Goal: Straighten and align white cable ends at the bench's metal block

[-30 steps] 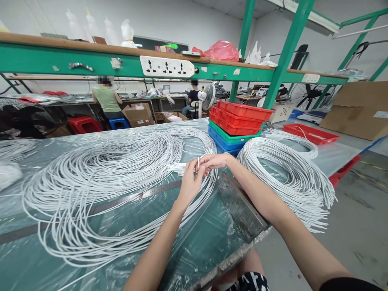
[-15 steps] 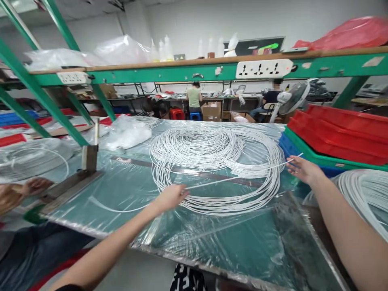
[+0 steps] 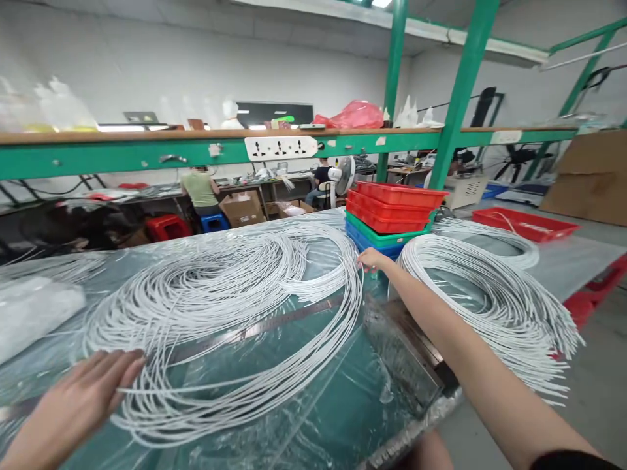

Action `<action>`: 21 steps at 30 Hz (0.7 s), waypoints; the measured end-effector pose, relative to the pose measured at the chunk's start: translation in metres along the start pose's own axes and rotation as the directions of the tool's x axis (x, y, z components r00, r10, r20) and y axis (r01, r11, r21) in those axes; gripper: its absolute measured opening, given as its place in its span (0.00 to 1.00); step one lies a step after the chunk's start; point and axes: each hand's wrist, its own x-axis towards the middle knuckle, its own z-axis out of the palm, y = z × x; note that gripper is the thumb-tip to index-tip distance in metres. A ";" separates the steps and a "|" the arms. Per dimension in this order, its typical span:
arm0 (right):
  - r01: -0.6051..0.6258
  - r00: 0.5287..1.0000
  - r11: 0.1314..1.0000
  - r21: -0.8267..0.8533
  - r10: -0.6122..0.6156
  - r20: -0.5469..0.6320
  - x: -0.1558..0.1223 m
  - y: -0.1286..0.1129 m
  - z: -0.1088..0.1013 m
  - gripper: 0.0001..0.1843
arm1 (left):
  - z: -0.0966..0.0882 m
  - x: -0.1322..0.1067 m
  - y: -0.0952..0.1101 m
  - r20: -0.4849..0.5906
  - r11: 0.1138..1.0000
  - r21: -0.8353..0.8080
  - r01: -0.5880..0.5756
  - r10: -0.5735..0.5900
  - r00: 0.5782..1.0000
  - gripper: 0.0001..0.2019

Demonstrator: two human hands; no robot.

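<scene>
A plastic-covered green desk (image 3: 313,418) stands in a workshop with green shelving overhead. The left hand (image 3: 73,405) rests flat, fingers spread, at the near edge of the white cable coil (image 3: 220,307). The right hand (image 3: 375,260) touches its far edge, fingers loosely open. Stacked trays (image 3: 392,209) and a second coil (image 3: 490,294) lie rightward.

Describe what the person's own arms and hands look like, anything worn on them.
Both forearms are bare. The left hand and right hand show no gloves, rings or watch. A black sleeve edge shows at the right upper arm.
</scene>
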 end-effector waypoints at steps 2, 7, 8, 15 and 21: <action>-0.009 0.999 0.991 -0.134 0.015 0.045 0.007 -0.001 -0.003 0.03 | 0.025 0.002 0.002 0.046 0.984 0.075 -0.161 0.158 0.986 0.10; -0.029 0.998 0.922 -0.386 0.045 0.032 0.025 -0.004 0.002 0.09 | 0.064 -0.003 0.010 0.173 0.955 0.234 -0.180 0.141 0.975 0.20; -0.027 0.999 0.906 -0.423 0.042 0.026 0.028 -0.005 0.004 0.10 | 0.068 -0.007 0.009 0.207 0.951 0.247 -0.183 0.133 0.969 0.21; 0.122 0.992 0.818 -0.562 -0.075 0.106 0.030 -0.007 0.012 0.14 | 0.075 -0.049 -0.020 0.330 0.927 0.320 -0.194 0.083 0.940 0.27; 0.141 0.987 0.730 -0.668 -0.054 0.150 0.011 -0.020 0.019 0.14 | 0.061 -0.075 -0.035 0.373 0.892 0.405 -0.202 0.041 0.927 0.27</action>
